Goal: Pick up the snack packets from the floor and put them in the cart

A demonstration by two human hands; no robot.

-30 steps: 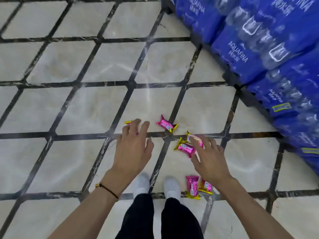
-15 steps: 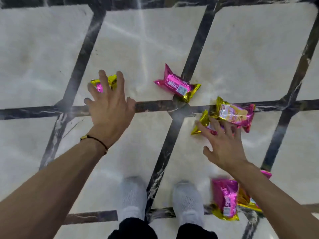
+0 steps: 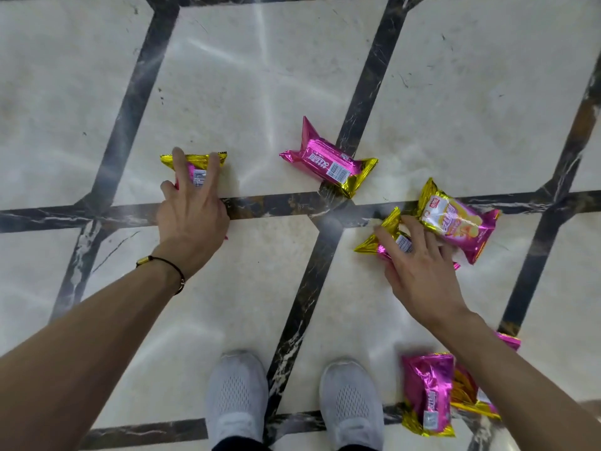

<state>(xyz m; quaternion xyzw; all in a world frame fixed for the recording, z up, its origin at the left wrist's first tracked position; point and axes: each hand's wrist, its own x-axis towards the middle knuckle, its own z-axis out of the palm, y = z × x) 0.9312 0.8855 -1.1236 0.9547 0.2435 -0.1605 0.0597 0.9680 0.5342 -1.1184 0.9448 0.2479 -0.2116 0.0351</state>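
Note:
Several pink-and-gold snack packets lie on the tiled floor. My left hand (image 3: 192,206) rests on the left packet (image 3: 199,164), fingers spread straight over it, thumb at its left edge. My right hand (image 3: 419,271) touches a second packet (image 3: 380,242) with straight, spread fingers. A face-up packet (image 3: 455,222) lies just beyond that hand. Another packet (image 3: 328,164) lies alone in the middle. Two more packets (image 3: 429,395) sit at the lower right, partly hidden by my right forearm. No cart is in view.
My two grey shoes (image 3: 237,392) stand at the bottom centre, close to the lower-right packets. The floor is pale marble tile with dark strips (image 3: 276,203) crossing it.
The view has dropped closer to the floor and the blue water packs have left it. Both hands have come down onto their packets, and the left fingers now spread across the left packet.

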